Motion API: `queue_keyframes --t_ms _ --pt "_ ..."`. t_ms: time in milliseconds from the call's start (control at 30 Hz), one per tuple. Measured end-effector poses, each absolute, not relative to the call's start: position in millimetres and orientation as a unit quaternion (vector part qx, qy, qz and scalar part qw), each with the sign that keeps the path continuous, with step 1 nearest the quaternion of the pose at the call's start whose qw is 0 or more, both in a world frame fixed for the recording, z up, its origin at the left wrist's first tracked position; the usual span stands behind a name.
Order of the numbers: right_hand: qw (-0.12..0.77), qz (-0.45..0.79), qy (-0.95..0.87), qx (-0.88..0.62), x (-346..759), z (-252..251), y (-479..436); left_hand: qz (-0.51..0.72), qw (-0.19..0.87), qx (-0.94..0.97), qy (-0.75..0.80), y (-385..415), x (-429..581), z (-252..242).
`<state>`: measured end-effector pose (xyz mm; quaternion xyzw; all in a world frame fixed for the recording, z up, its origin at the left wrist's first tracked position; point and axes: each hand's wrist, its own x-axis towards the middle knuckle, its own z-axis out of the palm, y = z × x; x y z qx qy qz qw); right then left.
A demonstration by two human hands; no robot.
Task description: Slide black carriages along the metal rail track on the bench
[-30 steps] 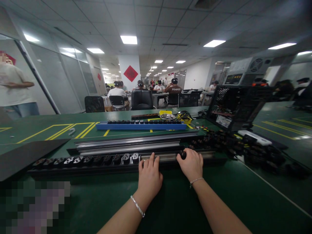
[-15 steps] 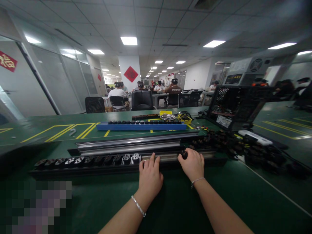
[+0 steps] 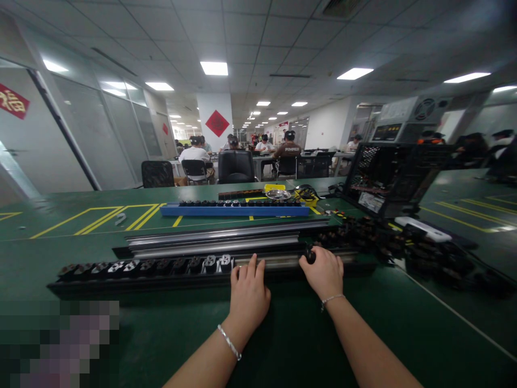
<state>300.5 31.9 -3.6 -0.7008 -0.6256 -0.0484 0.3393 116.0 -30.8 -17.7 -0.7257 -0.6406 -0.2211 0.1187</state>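
Note:
A long black channel [image 3: 141,288] lies across the bench in front of me. A row of small socket-like modules [image 3: 163,265] with silver and dark faces fills its left part. My left hand [image 3: 250,296] rests on the channel just right of the last bright module, its fingers stretched out over the metal strip. Over the channel's right part, my right hand [image 3: 326,274] pinches a small round black module [image 3: 310,254] between thumb and fingers. The fingers partly hide this piece, and I cannot tell whether it touches the channel.
Behind the channel lie metal rails [image 3: 218,242] and a blue channel [image 3: 234,210] full of modules. A heap of loose black modules [image 3: 379,234] spreads at the right, before an open computer case [image 3: 396,180]. A metal dish [image 3: 278,194] stands farther back. People sit at distant desks.
My right hand has shifted slightly to the right along the channel with the black module in its grip. The left hand stays in the same place.

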Motion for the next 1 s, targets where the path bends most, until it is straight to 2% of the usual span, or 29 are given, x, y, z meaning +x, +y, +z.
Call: queue_keyframes --t_ms 1000 --pt "0.302 -0.049 -0.611 -0.730 324.5 1.3 37.6 -0.210 0.114 -0.730 -0.641 -31.4 116.0 -16.2"
